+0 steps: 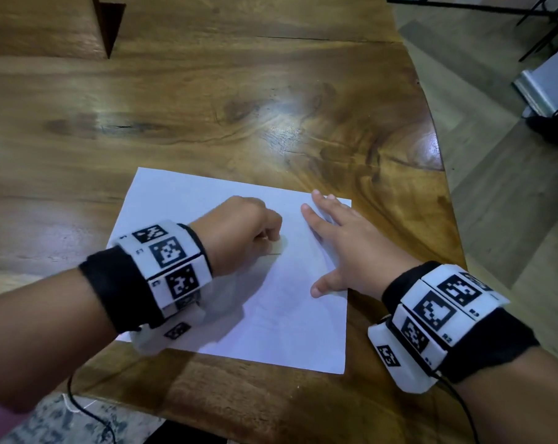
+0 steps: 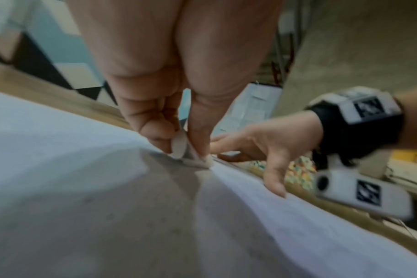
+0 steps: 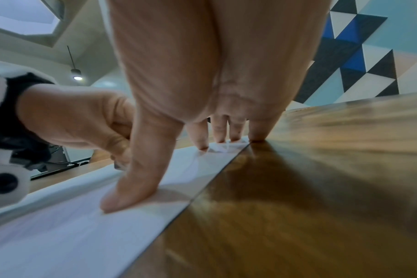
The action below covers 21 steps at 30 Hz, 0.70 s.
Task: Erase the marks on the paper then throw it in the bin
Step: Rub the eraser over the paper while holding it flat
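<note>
A white sheet of paper (image 1: 188,203) lies flat on the wooden table (image 1: 207,107), near its front right edge. My left hand (image 1: 239,225) is curled over the middle of the sheet and pinches a small pale eraser (image 2: 181,148), whose tip presses on the paper (image 2: 60,150). A faint dark pencil mark (image 1: 275,253) shows just below the eraser (image 1: 279,241). My right hand (image 1: 338,238) lies flat with spread straight fingers on the sheet's right edge; its thumb (image 3: 131,180) and fingertips (image 3: 218,134) press the paper (image 3: 60,235) down. No bin is in view.
The table's curved right edge (image 1: 444,174) runs close beside my right hand, with floor beyond it. A dark triangular gap (image 1: 109,24) cuts into the table at the far left. A black cable (image 1: 88,411) hangs below the front edge.
</note>
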Motion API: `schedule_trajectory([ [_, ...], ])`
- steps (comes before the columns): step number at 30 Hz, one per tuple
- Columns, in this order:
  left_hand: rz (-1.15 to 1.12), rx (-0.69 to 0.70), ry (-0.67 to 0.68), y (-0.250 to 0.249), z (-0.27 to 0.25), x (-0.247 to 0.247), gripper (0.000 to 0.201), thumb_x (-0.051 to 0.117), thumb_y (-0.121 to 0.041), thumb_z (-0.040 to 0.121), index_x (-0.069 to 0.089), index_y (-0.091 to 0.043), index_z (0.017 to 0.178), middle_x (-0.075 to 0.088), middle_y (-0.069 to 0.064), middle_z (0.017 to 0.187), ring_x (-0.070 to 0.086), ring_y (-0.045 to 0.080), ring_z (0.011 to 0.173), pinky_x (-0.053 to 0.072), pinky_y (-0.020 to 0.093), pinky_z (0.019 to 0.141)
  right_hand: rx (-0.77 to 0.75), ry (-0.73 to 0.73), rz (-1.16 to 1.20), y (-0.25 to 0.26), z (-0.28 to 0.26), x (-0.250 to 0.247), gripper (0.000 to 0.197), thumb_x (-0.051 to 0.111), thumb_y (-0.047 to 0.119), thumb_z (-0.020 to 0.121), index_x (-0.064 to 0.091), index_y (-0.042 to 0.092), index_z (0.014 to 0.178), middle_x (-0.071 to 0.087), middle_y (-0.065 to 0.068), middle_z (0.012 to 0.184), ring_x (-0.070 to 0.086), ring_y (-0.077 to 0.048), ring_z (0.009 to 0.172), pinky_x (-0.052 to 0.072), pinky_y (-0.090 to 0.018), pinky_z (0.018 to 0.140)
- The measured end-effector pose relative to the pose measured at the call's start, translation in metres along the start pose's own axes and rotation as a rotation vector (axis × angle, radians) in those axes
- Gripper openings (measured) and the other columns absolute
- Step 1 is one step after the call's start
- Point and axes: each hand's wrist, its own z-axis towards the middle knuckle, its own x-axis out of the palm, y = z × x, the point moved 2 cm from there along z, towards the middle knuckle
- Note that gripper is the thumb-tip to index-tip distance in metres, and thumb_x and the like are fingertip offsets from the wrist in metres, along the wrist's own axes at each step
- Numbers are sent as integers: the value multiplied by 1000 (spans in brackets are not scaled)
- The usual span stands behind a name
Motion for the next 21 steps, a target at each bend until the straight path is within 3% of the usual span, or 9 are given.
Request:
schedule_trajectory([
  [3,-20,134,99,-2,-33,11,18,50,-25,75,56,-15,62,51,0,65,52,22,61,39,26,57,8,-1,13,0,0,0,119,80,42,64,-2,27,149,-20,11,155,-16,-8,143,6,-24,115],
  [6,-40,113,315,0,-66,22,10,61,-10,73,61,-19,69,48,-12,71,55,10,66,47,26,61,10,-1,19,0,1,0,119,80,42,64,-2,27,149,-21,12,155,-17,-7,143,7,-24,115],
  [9,-51,105,239,1,-45,12,12,54,-23,74,64,-18,69,50,-10,68,55,13,64,36,16,58,16,12,19,1,0,0,119,80,41,64,-2,27,149,-21,12,155,-16,-8,143,9,-26,116],
  [12,-54,108,24,-4,-17,6,33,40,-36,71,63,-12,69,57,7,69,56,25,62,32,23,59,17,5,18,1,1,-1,120,81,41,63,-1,27,149,-21,11,155,-16,-8,143,8,-26,116],
  [15,-43,176,119,-6,-39,20,13,52,-22,76,53,-17,64,47,-1,68,52,20,61,41,29,56,14,12,23,1,0,-2,119,81,41,64,-1,27,149,-20,11,155,-15,-8,143,5,-23,115],
  [17,-54,165,236,-4,-64,25,17,64,-12,74,52,-20,65,44,-7,70,52,14,61,43,27,55,13,12,35,1,0,-2,119,81,41,64,-2,27,149,-20,13,155,-16,-7,143,5,-21,113],
  [19,-78,149,290,-1,-69,23,12,62,-12,74,57,-19,66,45,-8,71,54,14,61,41,23,57,15,8,41,1,-1,-1,119,81,40,64,-2,28,149,-21,13,155,-16,-7,143,5,-21,113],
  [21,-92,149,219,-3,-51,15,12,57,-24,75,60,-17,65,47,-6,67,53,16,58,31,16,55,15,8,31,1,0,-1,119,81,41,64,-2,27,149,-21,12,155,-16,-8,143,5,-21,113],
])
